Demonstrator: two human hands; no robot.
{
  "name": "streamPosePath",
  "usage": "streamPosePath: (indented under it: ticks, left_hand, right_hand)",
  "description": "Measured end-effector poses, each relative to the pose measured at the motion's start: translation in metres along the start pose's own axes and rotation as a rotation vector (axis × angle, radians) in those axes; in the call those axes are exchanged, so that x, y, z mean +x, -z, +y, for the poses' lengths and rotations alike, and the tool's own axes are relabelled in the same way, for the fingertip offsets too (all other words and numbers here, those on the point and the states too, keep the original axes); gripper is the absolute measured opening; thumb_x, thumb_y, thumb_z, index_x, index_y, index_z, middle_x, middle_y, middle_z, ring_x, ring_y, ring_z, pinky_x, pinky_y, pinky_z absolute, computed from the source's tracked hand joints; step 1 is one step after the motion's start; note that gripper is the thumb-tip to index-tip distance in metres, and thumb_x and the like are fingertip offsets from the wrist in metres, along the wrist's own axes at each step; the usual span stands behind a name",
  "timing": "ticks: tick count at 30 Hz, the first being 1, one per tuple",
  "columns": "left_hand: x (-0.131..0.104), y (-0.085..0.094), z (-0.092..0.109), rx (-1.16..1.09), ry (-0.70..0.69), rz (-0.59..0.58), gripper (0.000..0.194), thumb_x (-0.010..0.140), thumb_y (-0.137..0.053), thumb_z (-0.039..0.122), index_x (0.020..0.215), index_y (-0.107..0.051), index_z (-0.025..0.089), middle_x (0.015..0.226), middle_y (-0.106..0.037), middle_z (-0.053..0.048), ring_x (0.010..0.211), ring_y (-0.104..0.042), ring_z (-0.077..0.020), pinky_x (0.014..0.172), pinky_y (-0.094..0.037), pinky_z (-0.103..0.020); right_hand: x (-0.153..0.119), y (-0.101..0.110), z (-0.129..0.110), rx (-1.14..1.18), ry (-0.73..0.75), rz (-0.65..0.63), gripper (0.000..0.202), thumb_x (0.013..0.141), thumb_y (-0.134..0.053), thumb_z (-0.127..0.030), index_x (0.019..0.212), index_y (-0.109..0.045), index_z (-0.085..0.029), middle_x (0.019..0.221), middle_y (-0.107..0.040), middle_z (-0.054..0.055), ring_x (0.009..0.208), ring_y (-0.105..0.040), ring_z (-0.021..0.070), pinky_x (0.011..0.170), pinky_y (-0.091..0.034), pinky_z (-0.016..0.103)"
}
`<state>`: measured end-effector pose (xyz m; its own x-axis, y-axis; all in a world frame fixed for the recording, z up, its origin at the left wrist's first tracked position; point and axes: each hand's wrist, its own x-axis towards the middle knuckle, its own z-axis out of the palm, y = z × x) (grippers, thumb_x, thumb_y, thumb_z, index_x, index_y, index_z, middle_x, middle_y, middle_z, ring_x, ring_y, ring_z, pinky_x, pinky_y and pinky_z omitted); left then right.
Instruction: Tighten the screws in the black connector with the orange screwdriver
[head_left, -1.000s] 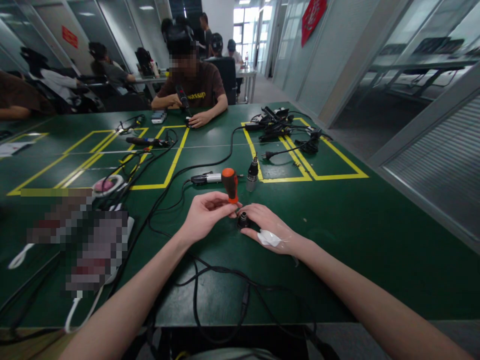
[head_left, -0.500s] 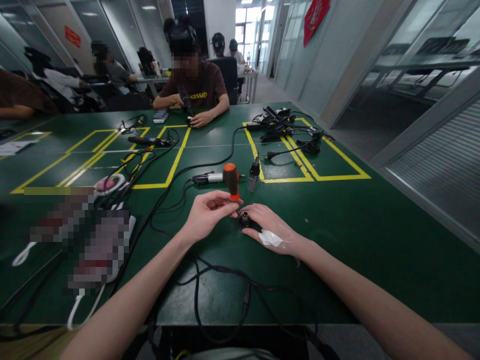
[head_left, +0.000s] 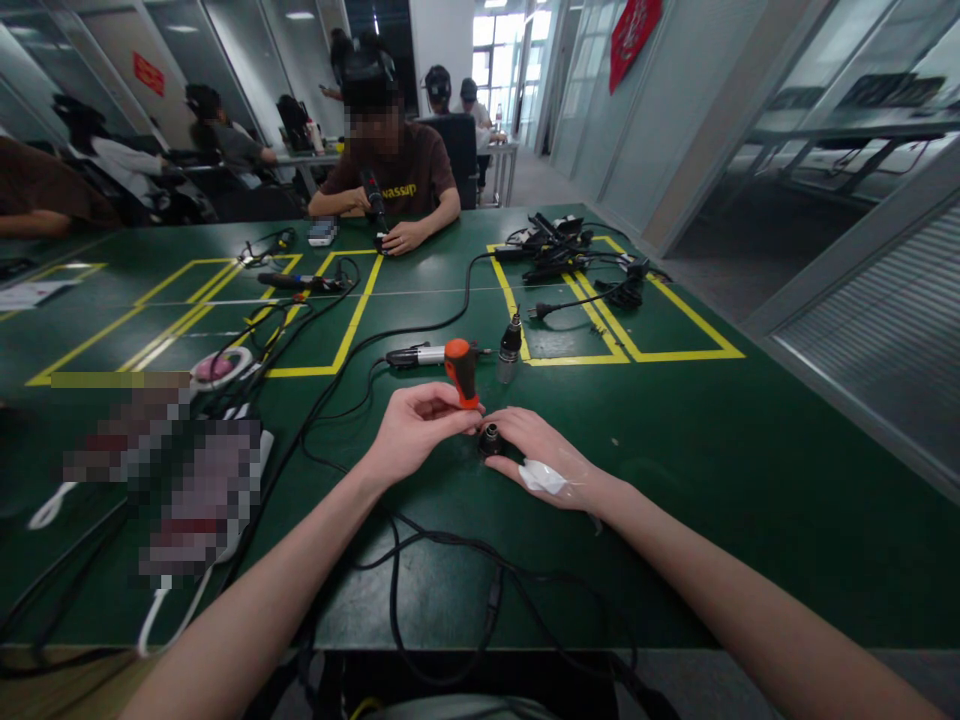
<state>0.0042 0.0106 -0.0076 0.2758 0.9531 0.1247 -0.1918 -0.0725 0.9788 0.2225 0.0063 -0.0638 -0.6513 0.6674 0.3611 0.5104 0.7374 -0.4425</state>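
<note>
The left hand (head_left: 409, 428) pinches the orange-and-black screwdriver (head_left: 463, 372) just below the handle; its long axis runs near upright, handle end leaning left and shank pointing down-right. The dark fitting (head_left: 490, 441) stands on the counter (head_left: 675, 560), right of this grip and slightly closer to the wearer. The right hand (head_left: 534, 447) is nearer, clasping it between thumb and fingers. Tip contact appears hidden by the fingers.

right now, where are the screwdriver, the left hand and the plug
Screwdriver (head_left: 464, 376), head view, on its handle.
Left hand (head_left: 409, 430), head view, on its back.
Plug (head_left: 541, 311), head view, on its body.
</note>
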Motion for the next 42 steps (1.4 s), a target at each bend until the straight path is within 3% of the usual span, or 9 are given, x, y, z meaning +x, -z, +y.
streamPosePath:
  ticks: [8,15,18,23,29,42]
  left_hand:
    - [-0.0017,-0.0010,-0.0022,-0.004,0.023,-0.029,0.032,0.065,-0.094,0.029,0.084,-0.074,0.013,0.085,-0.080,-0.006,0.075,-0.073,-0.0141,0.079,-0.061,-0.028]
    - [0.0011,0.0004,-0.0045,0.045,-0.066,-0.024,0.022,0.069,-0.090,0.027,0.081,-0.078,0.013,0.084,-0.076,-0.004,0.065,-0.064,-0.0097,0.063,-0.056,-0.022]
    - [0.0008,0.0001,-0.0035,0.034,-0.022,0.016,0.027,0.065,-0.092,0.026,0.080,-0.074,0.014,0.079,-0.076,-0.003,0.065,-0.066,-0.0109,0.066,-0.058,-0.024]
    - [-0.0007,-0.0002,-0.0016,0.034,-0.018,0.018,0.032,0.066,-0.092,0.028,0.083,-0.068,0.014,0.092,-0.081,-0.009,0.072,-0.072,-0.0144,0.072,-0.062,-0.028]
    - [-0.0007,-0.0001,-0.0001,0.034,-0.022,-0.027,0.032,0.074,-0.088,0.035,0.094,-0.078,0.012,0.091,-0.082,-0.011,0.068,-0.072,-0.0149,0.074,-0.061,-0.030]
    - [0.0007,-0.0030,-0.0013,0.013,-0.024,0.049,0.036,0.059,-0.095,0.026,0.076,-0.066,0.015,0.070,-0.070,0.002,0.059,-0.064,-0.0094,0.066,-0.059,-0.024]
  right_hand:
    - [0.0001,-0.0007,-0.0002,-0.015,0.001,0.013,0.026,0.100,-0.061,-0.034,0.118,-0.063,-0.016,0.121,-0.072,0.018,0.117,-0.067,0.0319,0.106,-0.053,0.056]
    - [0.0001,0.0009,-0.0009,-0.001,-0.001,0.002,0.026,0.100,-0.061,-0.035,0.120,-0.063,-0.018,0.123,-0.071,0.016,0.119,-0.066,0.0314,0.107,-0.052,0.056]
    - [-0.0001,0.0009,-0.0009,-0.005,-0.008,-0.004,0.026,0.100,-0.061,-0.035,0.120,-0.063,-0.018,0.124,-0.071,0.017,0.118,-0.066,0.0319,0.107,-0.051,0.057]
    - [-0.0008,0.0006,0.0001,0.017,-0.007,-0.005,0.025,0.100,-0.062,-0.034,0.120,-0.063,-0.020,0.124,-0.070,0.016,0.120,-0.066,0.0315,0.107,-0.051,0.057]
    - [0.0001,-0.0003,0.0004,0.026,-0.010,-0.012,0.023,0.100,-0.062,-0.033,0.118,-0.062,-0.018,0.123,-0.070,0.015,0.120,-0.065,0.0311,0.107,-0.051,0.056]
    - [-0.0009,-0.0015,0.0014,0.005,0.003,0.003,0.025,0.101,-0.060,-0.035,0.119,-0.063,-0.018,0.122,-0.071,0.016,0.117,-0.066,0.0309,0.107,-0.051,0.056]
